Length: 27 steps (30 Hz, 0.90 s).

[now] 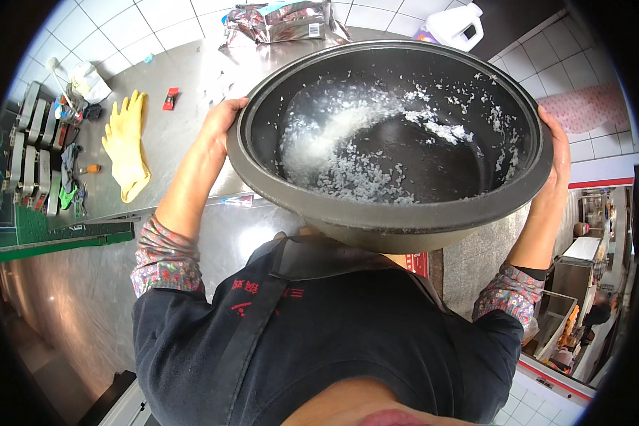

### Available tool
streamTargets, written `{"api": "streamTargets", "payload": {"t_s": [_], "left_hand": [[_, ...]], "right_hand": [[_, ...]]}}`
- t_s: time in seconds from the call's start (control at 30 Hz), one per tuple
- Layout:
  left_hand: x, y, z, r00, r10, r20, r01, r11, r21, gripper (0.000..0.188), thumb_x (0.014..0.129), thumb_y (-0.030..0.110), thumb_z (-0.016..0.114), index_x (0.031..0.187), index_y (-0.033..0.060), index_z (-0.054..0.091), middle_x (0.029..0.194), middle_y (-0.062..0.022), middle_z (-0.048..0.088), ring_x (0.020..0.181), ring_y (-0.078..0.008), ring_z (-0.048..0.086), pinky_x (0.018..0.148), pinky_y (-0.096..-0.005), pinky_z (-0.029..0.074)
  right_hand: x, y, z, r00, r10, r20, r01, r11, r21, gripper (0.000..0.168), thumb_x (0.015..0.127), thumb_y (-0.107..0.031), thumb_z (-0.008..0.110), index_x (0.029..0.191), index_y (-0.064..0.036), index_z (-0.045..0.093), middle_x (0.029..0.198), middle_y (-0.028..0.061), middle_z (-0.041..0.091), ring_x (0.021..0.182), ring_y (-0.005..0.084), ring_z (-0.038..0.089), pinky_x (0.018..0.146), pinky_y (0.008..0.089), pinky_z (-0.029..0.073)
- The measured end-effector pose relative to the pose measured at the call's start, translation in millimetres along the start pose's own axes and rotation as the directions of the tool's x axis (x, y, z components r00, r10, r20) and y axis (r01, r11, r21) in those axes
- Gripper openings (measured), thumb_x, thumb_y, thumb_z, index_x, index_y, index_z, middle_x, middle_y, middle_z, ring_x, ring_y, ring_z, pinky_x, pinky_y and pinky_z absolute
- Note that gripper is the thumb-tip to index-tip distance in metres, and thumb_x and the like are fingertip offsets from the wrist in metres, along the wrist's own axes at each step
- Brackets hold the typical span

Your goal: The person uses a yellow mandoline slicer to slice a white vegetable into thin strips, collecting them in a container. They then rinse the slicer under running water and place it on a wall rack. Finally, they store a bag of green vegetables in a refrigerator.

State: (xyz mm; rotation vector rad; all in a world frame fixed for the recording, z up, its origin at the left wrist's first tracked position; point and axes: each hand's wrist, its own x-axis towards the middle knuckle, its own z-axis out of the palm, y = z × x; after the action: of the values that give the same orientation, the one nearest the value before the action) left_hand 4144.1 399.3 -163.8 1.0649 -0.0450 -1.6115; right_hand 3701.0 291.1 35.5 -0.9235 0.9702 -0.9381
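Note:
Both of my hands hold a large black pot (394, 213) by its wide rim, out in front of my chest. It looks like the inner pot of a big rice cooker. My left hand (218, 125) grips the left side of the rim, and my right hand (556, 146) grips the right side. The pot tilts, so its inside faces me. Cloudy water with loose rice grains (351, 170) lies along the left and lower part of the inside. More grains (444, 128) stick to the bottom and the right wall. My fingers under the rim are partly hidden.
A steel counter (186, 144) carries a yellow rubber glove (125, 144), a small red packet (170, 99), a silver foil bag (274, 24) and a white jug (452, 26). Metal boxes (32, 154) stand at far left. A person (599, 309) is visible through an opening at right.

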Motion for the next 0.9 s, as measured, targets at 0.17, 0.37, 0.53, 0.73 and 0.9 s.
{"api": "streamTargets", "payload": {"t_s": [0.17, 0.37, 0.53, 0.73, 0.9], "left_hand": [[3, 21, 2, 0.998, -0.035, 0.057, 0.033, 0.999, 0.028, 0.023, 0.081, 0.008, 0.039, 0.089, -0.0091, 0.053, 0.077, -0.0205, 0.061, 0.061, -0.0269, 0.062, 0.059, -0.036, 0.055], [-13, 75, 24, 0.993, 0.105, 0.053, -0.115, 0.956, 0.269, 0.019, 0.079, 0.009, 0.044, 0.085, -0.0067, 0.053, 0.074, -0.0161, 0.06, 0.061, -0.0228, 0.059, 0.06, -0.034, 0.053], [-36, 111, 74, 0.983, 0.167, 0.082, -0.185, 0.91, 0.371, 0.018, 0.079, 0.009, 0.045, 0.085, -0.0054, 0.053, 0.077, -0.0152, 0.06, 0.067, -0.0212, 0.059, 0.066, -0.0325, 0.051], [-59, 124, 137, 0.905, 0.425, 0.003, -0.353, 0.748, 0.562, 0.024, 0.079, 0.007, 0.049, 0.1, -0.004, 0.051, 0.074, -0.0109, 0.06, 0.058, -0.0148, 0.059, 0.057, -0.0219, 0.053], [-77, 118, 187, 0.818, 0.554, 0.157, -0.482, 0.509, 0.713, 0.041, 0.08, 0.007, 0.045, 0.12, -0.004, 0.041, 0.073, -0.0075, 0.06, 0.054, -0.0105, 0.059, 0.051, -0.0178, 0.052]], "right_hand": [[10, -6, -3, 1.0, -0.017, -0.008, 0.017, 1.0, 0.005, 0.023, 0.082, -0.015, 0.051, 0.092, 0.005, 0.057, 0.085, 0.0156, 0.063, 0.07, 0.0224, 0.063, 0.064, 0.0305, 0.053], [29, 16, -32, 0.999, 0.012, -0.046, -0.007, 0.995, 0.095, 0.021, 0.08, -0.014, 0.054, 0.089, 0.005, 0.056, 0.083, 0.016, 0.062, 0.073, 0.0238, 0.061, 0.069, 0.0318, 0.051], [16, 58, -52, 0.996, 0.006, -0.086, 0.013, 0.976, 0.217, 0.024, 0.078, -0.015, 0.056, 0.092, 0.004, 0.056, 0.085, 0.0158, 0.062, 0.076, 0.0247, 0.06, 0.072, 0.0337, 0.05], [3, 116, -64, 0.975, 0.179, -0.133, -0.126, 0.934, 0.333, 0.024, 0.079, -0.016, 0.055, 0.094, 0.003, 0.057, 0.084, 0.0139, 0.062, 0.071, 0.0224, 0.061, 0.066, 0.0334, 0.052], [1, 154, -77, 0.95, 0.286, -0.123, -0.206, 0.875, 0.439, 0.021, 0.08, -0.012, 0.052, 0.091, 0.005, 0.057, 0.082, 0.0137, 0.062, 0.068, 0.0216, 0.061, 0.065, 0.0321, 0.052]]}}
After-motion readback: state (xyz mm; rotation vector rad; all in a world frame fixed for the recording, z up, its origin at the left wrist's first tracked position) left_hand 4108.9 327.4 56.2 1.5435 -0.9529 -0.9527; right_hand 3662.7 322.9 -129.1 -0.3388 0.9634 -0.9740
